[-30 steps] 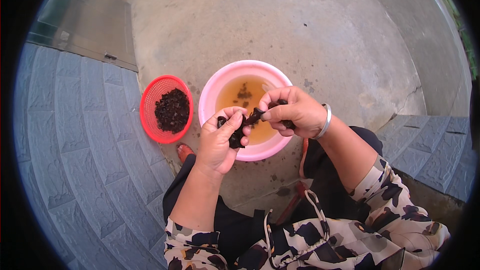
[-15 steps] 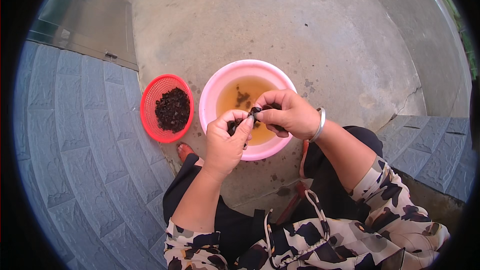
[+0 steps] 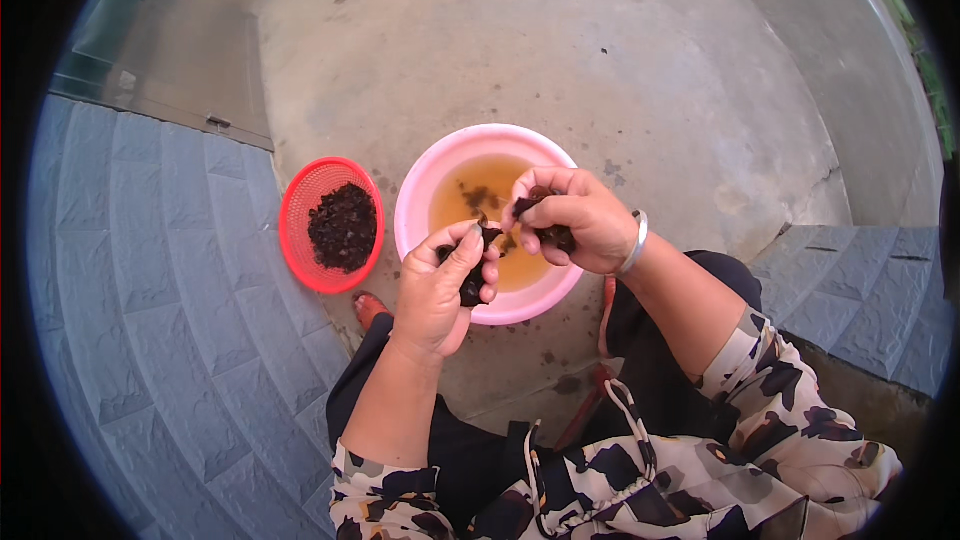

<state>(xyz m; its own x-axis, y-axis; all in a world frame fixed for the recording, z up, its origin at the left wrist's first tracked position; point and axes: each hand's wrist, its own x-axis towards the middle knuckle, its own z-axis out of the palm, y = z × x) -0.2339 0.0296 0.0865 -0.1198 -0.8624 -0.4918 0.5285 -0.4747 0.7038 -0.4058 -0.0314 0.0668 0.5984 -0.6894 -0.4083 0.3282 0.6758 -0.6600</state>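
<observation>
My left hand and my right hand meet over the near rim of a pink basin. Each hand is closed on dark, wet, crinkled fungus pieces; the fingertips of both pinch at the same spot between them. The basin holds brownish water with a few dark bits floating in it. A silver bangle sits on my right wrist.
A red mesh basket with a heap of dark fungus stands left of the basin on the concrete floor. Grey paving blocks run along the left; more lie at the right. My knees and patterned sleeves fill the lower edge.
The hands stay together above the basin, shifting slightly left and working the dark pieces between the fingertips. The strip stretched between them a second ago is now bunched up.
</observation>
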